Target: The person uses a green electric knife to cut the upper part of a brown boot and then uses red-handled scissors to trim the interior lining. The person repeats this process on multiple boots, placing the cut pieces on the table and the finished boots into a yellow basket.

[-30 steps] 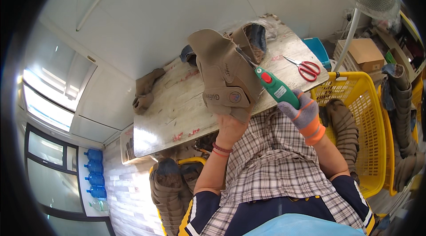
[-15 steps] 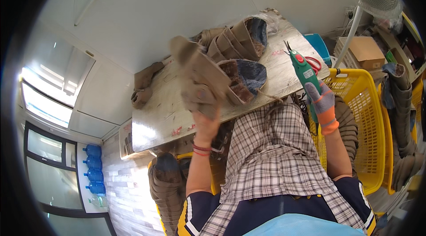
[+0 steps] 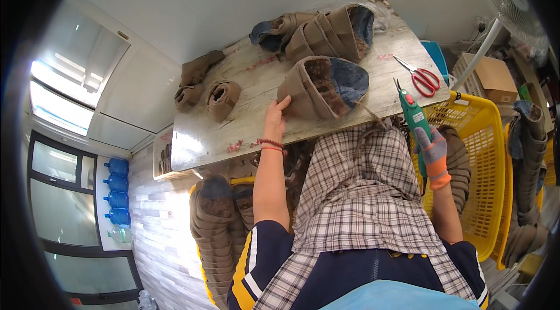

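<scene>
My bare left hand (image 3: 276, 118) grips the left edge of a brown shoe upper (image 3: 298, 89) with fleecy brown and blue lining, near the table's front edge. In my gloved right hand (image 3: 433, 152) are green electric scissors (image 3: 415, 116), their dark blades pointing up and away over the table's right front edge. Just beyond those blades lie red-handled scissors (image 3: 424, 81). Behind the gripped upper sits a nested stack of brown uppers (image 3: 326, 36). A single small upper (image 3: 223, 100) stands at the table's left, beside other brown pieces (image 3: 199, 71).
Yellow baskets stand at the right (image 3: 478, 170) and lower left (image 3: 196, 240), with stacked brown uppers (image 3: 214, 216) in the left one. A white fan (image 3: 507, 1) and a cardboard box (image 3: 496, 79) are at the far right. Blue water bottles (image 3: 118, 183) line the left wall.
The upper blurred in my left hand has left it, and a small upper now stands at the table's left. My left hand has moved to the front upper. The right still holds the electric scissors.
</scene>
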The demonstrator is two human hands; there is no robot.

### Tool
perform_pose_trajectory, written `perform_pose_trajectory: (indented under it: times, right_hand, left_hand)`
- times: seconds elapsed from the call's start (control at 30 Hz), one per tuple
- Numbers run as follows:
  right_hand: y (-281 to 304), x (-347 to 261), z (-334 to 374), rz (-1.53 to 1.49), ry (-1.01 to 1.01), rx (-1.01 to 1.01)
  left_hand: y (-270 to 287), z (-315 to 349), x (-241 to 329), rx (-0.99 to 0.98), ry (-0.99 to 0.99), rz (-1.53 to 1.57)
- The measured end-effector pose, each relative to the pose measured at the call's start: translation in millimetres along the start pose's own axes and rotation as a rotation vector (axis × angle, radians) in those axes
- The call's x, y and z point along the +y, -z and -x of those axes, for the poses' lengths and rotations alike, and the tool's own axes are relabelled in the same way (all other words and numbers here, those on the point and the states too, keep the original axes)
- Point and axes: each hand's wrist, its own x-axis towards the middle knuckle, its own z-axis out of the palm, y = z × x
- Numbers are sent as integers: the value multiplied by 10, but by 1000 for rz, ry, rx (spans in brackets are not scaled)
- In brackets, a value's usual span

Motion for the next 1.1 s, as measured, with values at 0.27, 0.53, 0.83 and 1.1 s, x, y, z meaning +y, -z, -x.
perform_pose_trajectory:
  times: [0.27, 0.53, 0.83, 1.1]
  right_hand:
    - [-50, 65, 42, 115, 52, -41]
    - [-116, 71, -69, 186, 96, -88]
    - [-247, -187, -154, 519, 540, -63]
    - [-236, -690, -295, 682, 1115, 27]
  left_hand:
    - [-390, 422, 727, 125, -825, -862]
    - [5, 884, 1091, 502, -1176, -1051]
    - [-197, 1273, 1881, 181, -714, 470]
    - [-487, 1154, 1749, -165, -9, 692]
